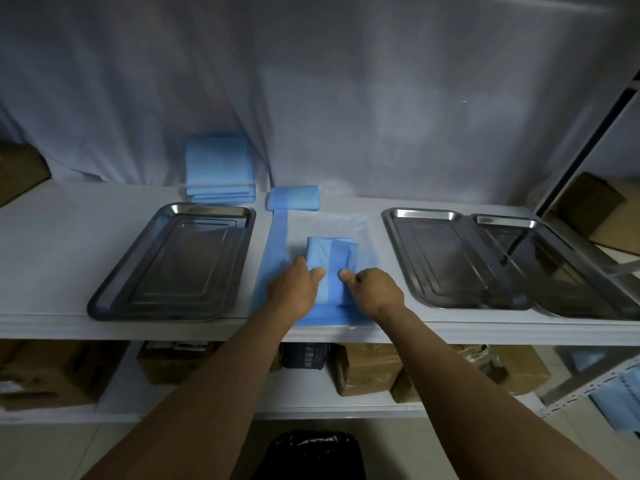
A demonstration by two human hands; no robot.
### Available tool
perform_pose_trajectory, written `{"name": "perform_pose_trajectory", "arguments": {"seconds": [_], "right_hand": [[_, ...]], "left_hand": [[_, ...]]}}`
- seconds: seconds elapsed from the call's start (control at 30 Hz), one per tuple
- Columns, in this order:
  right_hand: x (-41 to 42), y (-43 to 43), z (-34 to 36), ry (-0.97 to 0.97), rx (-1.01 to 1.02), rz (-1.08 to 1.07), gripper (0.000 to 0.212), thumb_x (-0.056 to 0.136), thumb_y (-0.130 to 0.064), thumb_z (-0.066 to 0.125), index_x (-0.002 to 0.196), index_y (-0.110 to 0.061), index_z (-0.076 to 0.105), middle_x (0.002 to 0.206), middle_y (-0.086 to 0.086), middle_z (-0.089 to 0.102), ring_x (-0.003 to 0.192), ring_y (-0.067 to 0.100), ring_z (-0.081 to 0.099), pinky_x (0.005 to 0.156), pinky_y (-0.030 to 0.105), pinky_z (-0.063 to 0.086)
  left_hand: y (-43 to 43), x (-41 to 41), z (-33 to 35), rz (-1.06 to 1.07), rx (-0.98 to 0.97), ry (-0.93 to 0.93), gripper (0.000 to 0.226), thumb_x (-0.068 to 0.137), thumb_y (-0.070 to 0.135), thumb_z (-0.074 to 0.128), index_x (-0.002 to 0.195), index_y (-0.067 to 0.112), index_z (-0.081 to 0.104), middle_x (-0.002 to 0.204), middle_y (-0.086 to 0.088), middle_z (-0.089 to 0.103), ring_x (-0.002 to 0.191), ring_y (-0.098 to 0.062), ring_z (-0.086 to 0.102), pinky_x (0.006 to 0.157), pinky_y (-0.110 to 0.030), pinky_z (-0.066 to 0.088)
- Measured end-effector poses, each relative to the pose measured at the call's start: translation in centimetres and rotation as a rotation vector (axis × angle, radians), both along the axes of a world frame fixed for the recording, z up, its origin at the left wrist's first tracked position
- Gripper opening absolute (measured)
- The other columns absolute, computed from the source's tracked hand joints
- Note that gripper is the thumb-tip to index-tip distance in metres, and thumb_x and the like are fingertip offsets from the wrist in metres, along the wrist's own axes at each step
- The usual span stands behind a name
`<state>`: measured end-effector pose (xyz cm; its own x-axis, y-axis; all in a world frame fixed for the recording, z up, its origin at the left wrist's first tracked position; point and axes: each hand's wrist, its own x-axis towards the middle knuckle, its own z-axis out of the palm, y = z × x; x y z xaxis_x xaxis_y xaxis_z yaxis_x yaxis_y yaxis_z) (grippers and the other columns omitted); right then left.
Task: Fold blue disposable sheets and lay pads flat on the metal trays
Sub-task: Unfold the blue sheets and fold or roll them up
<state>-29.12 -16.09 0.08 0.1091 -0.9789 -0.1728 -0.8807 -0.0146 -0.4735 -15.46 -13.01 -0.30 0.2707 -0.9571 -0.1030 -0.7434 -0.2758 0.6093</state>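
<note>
A folded blue sheet (pixel 329 258) lies on a spread pad (pixel 273 258) with a clear plastic middle, at the shelf's centre. My left hand (pixel 294 289) grips the folded sheet's near left edge, thumb on top. My right hand (pixel 372 289) grips its near right edge the same way. One metal tray (pixel 114 285) lies to the left. Two overlapping metal trays (pixel 398 244) (pixel 588 271) lie to the right. All three hold nothing.
A stack of folded blue sheets (pixel 218 168) leans on the white curtain at the back. A small blue bundle (pixel 293 198) lies beside it. Cardboard boxes (pixel 367 368) fill the lower shelf. A black bin bag (pixel 308 455) sits on the floor below.
</note>
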Motion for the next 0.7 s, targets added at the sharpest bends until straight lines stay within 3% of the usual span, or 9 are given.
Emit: {"name": "perform_pose_trajectory", "arguments": {"seconds": [0.13,0.27,0.33,0.4,0.47,0.53,0.63,0.7], "right_hand": [[0.7,-1.0,-0.1,0.032,-0.014,-0.074,0.052,0.096,-0.055,0.032,0.077,-0.012,0.055,0.079,0.005,0.056,0.076,0.022,0.053,0.069,0.031,0.038],[1.3,-1.8,-0.1,0.079,-0.019,-0.098,0.053,0.094,-0.056,0.035,0.092,-0.011,0.062,0.093,0.008,0.063,0.079,0.022,0.053,0.071,0.031,0.039],[1.5,-2.1,0.1,0.106,-0.017,-0.093,0.053,0.094,-0.056,0.037,0.099,-0.011,0.063,0.101,0.008,0.066,0.085,0.023,0.056,0.072,0.03,0.039],[1.4,-2.3,0.3,0.116,0.008,-0.098,0.052,0.093,-0.056,0.039,0.102,-0.011,0.063,0.107,0.008,0.066,0.096,0.025,0.06,0.074,0.03,0.038],[1.4,-2.2,0.5,0.139,0.026,-0.105,0.05,0.093,-0.055,0.041,0.104,-0.011,0.063,0.11,0.008,0.065,0.102,0.025,0.06,0.075,0.03,0.038],[1.6,-1.8,1.0,0.189,-0.123,-0.101,0.042,0.092,-0.048,0.048,0.11,-0.012,0.06,0.116,0.007,0.06,0.107,0.025,0.057,0.078,0.031,0.041],[2.2,-1.5,0.9,0.031,-0.463,0.175,0.04,0.095,-0.029,0.047,0.131,-0.012,0.05,0.135,0.008,0.047,0.125,0.026,0.046,0.098,0.036,0.038],[2.8,-1.1,0.5,-0.048,-0.314,0.378,0.049,0.102,-0.033,0.03,0.147,-0.014,0.031,0.154,0.004,0.027,0.144,0.021,0.021,0.116,0.039,0.015]], "left_hand": [[-1.2,-0.5,0.0,0.091,-0.011,-0.008,0.041,0.098,0.039,0.039,0.118,0.004,0.039,0.117,-0.021,0.057,0.105,-0.04,0.056,0.072,-0.037,0.038],[-1.2,-0.1,-0.2,0.142,-0.12,-0.065,0.046,0.092,0.039,0.052,0.125,0.01,0.036,0.127,-0.015,0.044,0.11,-0.037,0.052,0.073,-0.039,0.04],[-1.2,0.0,-0.5,0.041,-0.227,-0.267,0.05,0.094,0.033,0.051,0.138,0.019,0.033,0.143,-0.011,0.032,0.128,-0.031,0.04,0.092,-0.041,0.04],[-1.7,-0.1,-0.9,-0.171,-0.231,-0.405,0.051,0.099,0.028,0.041,0.147,0.022,0.024,0.158,-0.001,0.011,0.146,-0.025,0.011,0.115,-0.046,0.018],[-2.1,0.0,-1.4,-0.313,-0.12,-0.454,0.049,0.103,0.028,0.028,0.15,0.018,0.017,0.16,0.004,0.0,0.148,-0.02,-0.007,0.118,-0.05,0.002],[-2.4,0.4,-1.6,-0.357,-0.051,-0.459,0.05,0.103,0.029,0.021,0.151,0.015,0.012,0.16,0.002,-0.001,0.148,-0.019,-0.009,0.118,-0.052,-0.001],[-2.5,0.8,-1.5,-0.394,-0.015,-0.429,0.052,0.103,0.029,0.019,0.151,0.016,0.006,0.16,0.0,-0.003,0.148,-0.017,-0.008,0.118,-0.052,-0.004],[-2.4,1.0,-1.5,-0.413,-0.016,-0.361,0.055,0.102,0.033,0.023,0.151,0.023,0.0,0.16,0.003,-0.004,0.147,-0.016,-0.008,0.118,-0.052,-0.006]]}}
